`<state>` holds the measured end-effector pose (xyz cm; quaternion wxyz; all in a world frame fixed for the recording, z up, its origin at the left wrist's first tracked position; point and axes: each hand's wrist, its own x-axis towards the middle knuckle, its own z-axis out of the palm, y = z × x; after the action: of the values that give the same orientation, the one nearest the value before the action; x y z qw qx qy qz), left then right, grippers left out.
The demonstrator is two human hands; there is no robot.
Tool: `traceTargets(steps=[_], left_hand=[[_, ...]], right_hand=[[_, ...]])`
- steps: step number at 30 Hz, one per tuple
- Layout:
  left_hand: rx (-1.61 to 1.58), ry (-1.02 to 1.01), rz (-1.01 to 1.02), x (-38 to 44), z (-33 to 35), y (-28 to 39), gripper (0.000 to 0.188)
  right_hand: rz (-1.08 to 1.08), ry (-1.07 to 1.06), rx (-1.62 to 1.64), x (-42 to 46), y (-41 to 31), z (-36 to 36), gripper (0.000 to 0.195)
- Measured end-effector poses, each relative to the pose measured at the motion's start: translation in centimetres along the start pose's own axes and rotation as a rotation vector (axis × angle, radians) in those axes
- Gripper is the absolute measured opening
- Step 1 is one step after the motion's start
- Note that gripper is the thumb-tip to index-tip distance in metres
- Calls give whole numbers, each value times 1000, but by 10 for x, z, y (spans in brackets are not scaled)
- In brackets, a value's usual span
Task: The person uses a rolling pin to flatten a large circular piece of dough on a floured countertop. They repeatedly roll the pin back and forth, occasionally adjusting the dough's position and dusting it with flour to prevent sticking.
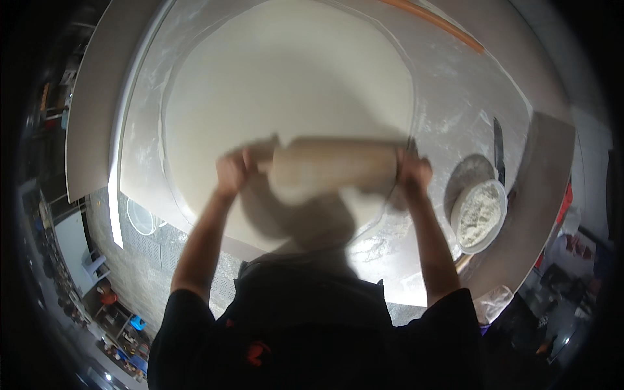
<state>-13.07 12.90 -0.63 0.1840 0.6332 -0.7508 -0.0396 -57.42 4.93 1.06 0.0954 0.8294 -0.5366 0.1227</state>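
A thick wooden rolling pin point(334, 163), blurred by motion, lies across the near part of a very large, thin round sheet of dough point(292, 87). My left hand point(235, 170) is closed around the handle at its left end. At its right end my right hand point(414, 170) grips the other handle, close to the dough's right edge. Shadows of my head and arms fall over the dough. The sheet covers much of the flour-dusted worktop point(443, 102).
A white bowl of flour point(480, 214) stands at the right, with a knife point(498, 148) just beyond it. A long thin wooden rod point(438, 24) lies at the far right. Loose flour point(380, 243) is scattered near me. A clear round container point(141, 214) is below the table's left edge.
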Motion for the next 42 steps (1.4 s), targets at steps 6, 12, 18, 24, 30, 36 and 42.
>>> traceTargets(steps=[6, 12, 18, 24, 30, 36, 42], left_hand=[[54, -46, -390, 203, 9, -108, 53], [220, 7, -220, 212, 37, -148, 45], [-100, 0, -155, -4, -23, -31, 27], [-255, -124, -184, -164, -73, 65, 28], [-14, -100, -291, -138, -57, 30, 32], [122, 50, -418, 58, -38, -92, 59], [435, -19, -244, 84, -22, -161, 28]], right_hand=[[-144, 87, -84, 249, 33, 82, 14], [-47, -2, -66, 251, 31, 88, 16], [13, -78, 1, 6, -37, -1, 14], [133, -341, 273, -169, -106, -101, 21], [1, -268, 199, -103, -74, -40, 18], [-90, 21, -17, 143, -55, 47, 29], [-36, -137, -33, 177, -102, 24, 16]])
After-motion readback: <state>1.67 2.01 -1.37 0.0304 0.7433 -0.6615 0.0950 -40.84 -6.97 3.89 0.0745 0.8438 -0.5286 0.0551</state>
